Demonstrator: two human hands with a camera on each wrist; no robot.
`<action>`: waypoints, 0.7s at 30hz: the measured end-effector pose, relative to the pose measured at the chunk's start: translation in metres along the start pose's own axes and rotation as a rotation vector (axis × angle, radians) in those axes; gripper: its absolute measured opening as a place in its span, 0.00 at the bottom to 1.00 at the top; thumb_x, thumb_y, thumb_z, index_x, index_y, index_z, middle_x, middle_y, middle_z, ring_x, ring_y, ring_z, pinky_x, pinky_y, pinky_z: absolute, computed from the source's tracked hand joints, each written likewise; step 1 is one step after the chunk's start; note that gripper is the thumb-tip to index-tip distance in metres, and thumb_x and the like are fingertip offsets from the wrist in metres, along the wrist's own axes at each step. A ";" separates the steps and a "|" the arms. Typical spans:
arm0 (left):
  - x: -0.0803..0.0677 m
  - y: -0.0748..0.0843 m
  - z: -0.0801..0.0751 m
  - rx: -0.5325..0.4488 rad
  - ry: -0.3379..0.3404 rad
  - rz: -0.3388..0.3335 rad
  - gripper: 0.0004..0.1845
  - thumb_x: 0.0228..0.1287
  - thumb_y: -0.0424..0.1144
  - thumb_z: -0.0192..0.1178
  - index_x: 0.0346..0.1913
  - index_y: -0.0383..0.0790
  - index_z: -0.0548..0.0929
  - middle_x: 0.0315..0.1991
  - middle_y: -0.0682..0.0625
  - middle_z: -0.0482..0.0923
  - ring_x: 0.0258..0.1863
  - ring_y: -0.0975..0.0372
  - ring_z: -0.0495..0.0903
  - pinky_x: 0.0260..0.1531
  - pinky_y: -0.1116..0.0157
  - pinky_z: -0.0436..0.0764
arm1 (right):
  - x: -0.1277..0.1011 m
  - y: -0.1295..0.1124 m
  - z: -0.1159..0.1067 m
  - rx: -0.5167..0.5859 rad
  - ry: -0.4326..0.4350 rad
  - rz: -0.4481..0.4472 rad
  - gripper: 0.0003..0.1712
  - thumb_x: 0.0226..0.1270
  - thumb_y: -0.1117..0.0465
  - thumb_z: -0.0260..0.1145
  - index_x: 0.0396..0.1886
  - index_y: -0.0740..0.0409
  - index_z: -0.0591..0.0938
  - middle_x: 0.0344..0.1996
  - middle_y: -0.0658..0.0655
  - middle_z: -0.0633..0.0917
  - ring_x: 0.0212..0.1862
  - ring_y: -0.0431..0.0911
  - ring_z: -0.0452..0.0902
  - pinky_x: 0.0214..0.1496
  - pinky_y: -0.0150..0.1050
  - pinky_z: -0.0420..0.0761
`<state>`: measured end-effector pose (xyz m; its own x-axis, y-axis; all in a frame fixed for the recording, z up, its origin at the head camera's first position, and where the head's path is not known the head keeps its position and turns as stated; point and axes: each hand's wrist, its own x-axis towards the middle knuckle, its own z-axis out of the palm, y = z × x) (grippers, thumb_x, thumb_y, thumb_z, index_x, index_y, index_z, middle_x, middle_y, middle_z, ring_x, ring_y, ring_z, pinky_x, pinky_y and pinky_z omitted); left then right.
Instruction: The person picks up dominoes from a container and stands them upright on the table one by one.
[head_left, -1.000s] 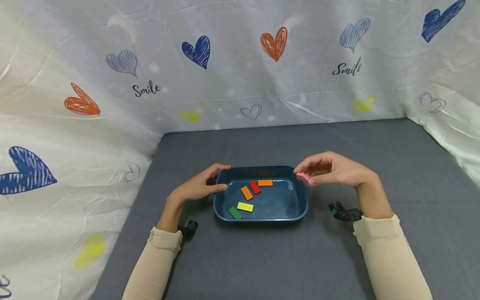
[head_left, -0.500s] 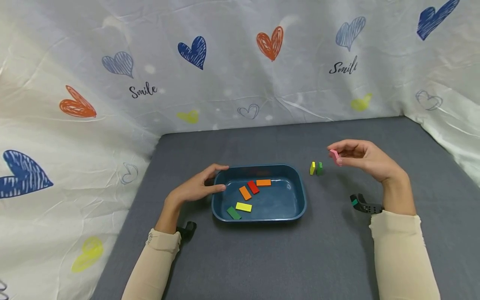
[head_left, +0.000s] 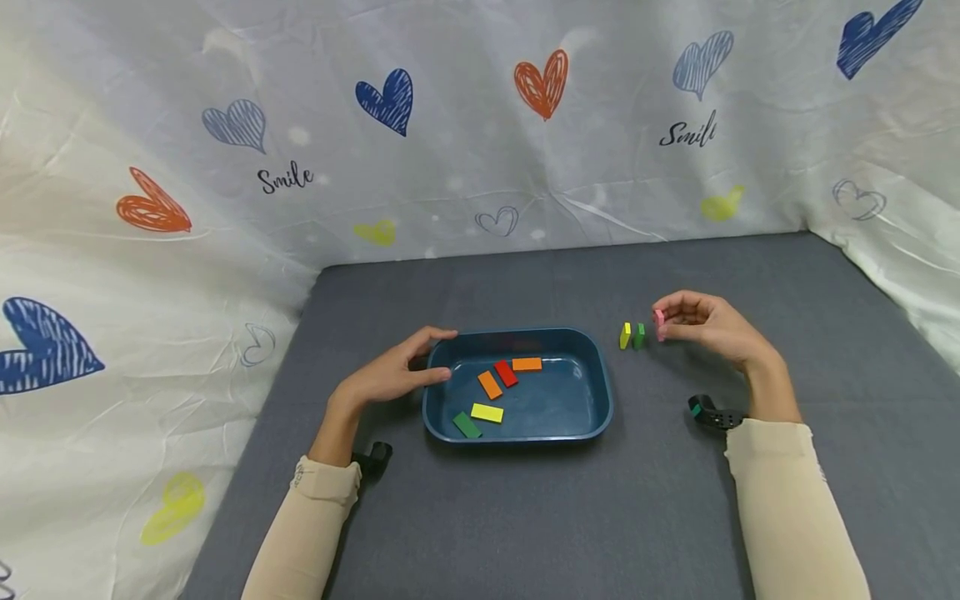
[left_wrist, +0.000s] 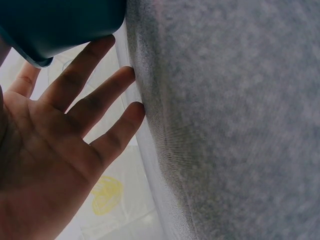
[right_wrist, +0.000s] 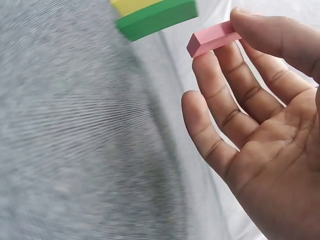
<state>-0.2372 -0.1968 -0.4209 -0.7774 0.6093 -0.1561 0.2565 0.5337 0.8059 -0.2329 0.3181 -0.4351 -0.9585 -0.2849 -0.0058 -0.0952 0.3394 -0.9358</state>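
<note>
Right hand point(head_left: 708, 325) is pinching a pink block point(head_left: 659, 324) between thumb and fingertips, holding it upright just right of a green block point(head_left: 639, 335) and a yellow block point(head_left: 626, 336). Those two are standing on edge on the grey mat point(head_left: 675, 500), side by side and close together, right of the tray point(head_left: 600, 392). In the right wrist view the pink block point(right_wrist: 212, 38) is sitting near the green block point(right_wrist: 156, 18) with a small gap, not touching; the thumb is pressing on top and the index finger is underneath, and the other fingers point(right_wrist: 215, 135) are lying loosely extended. Whether the pink block is touching the mat, cannot tell.

Left hand point(head_left: 393, 375) is resting against the tray's left rim, fingers relaxed and spread, holding nothing. In the left wrist view the fingers point(left_wrist: 82, 75) are lying straight with tips near the tray corner point(left_wrist: 55, 25).

The blue tray is sitting at mid mat, holding five flat blocks: an orange one point(head_left: 527, 364) at the back, a red one point(head_left: 506, 374) and another orange point(head_left: 490, 385) leaning diagonally beside each other, a yellow one point(head_left: 487, 412) and a green one point(head_left: 467, 425) at the front left. Both forearms are wearing beige sleeves point(head_left: 787, 508) with black wrist mounts point(head_left: 712, 412). A white cloth point(head_left: 450, 133) with hearts is hanging behind and at both sides.
</note>
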 end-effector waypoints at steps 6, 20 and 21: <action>0.000 0.000 0.000 -0.003 -0.001 0.004 0.34 0.71 0.49 0.65 0.76 0.55 0.63 0.79 0.49 0.59 0.77 0.44 0.62 0.72 0.37 0.63 | 0.005 0.010 0.006 -0.019 -0.025 0.002 0.23 0.69 0.62 0.72 0.58 0.70 0.78 0.44 0.54 0.85 0.43 0.40 0.84 0.46 0.34 0.86; 0.000 -0.001 0.000 0.008 0.007 0.001 0.34 0.71 0.50 0.65 0.75 0.57 0.63 0.78 0.49 0.60 0.77 0.45 0.63 0.72 0.38 0.64 | 0.007 0.010 0.009 -0.129 -0.035 0.033 0.17 0.68 0.65 0.71 0.54 0.67 0.80 0.44 0.60 0.86 0.43 0.42 0.83 0.45 0.32 0.84; 0.000 -0.001 0.000 0.008 0.007 -0.001 0.34 0.71 0.50 0.65 0.75 0.57 0.63 0.78 0.50 0.59 0.77 0.45 0.63 0.72 0.37 0.63 | 0.007 0.010 0.009 -0.136 -0.036 0.036 0.18 0.68 0.65 0.71 0.53 0.67 0.80 0.44 0.61 0.85 0.43 0.42 0.83 0.45 0.32 0.84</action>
<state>-0.2371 -0.1976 -0.4217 -0.7818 0.6046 -0.1523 0.2606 0.5388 0.8011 -0.2378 0.3114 -0.4472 -0.9520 -0.3014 -0.0537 -0.0985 0.4678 -0.8783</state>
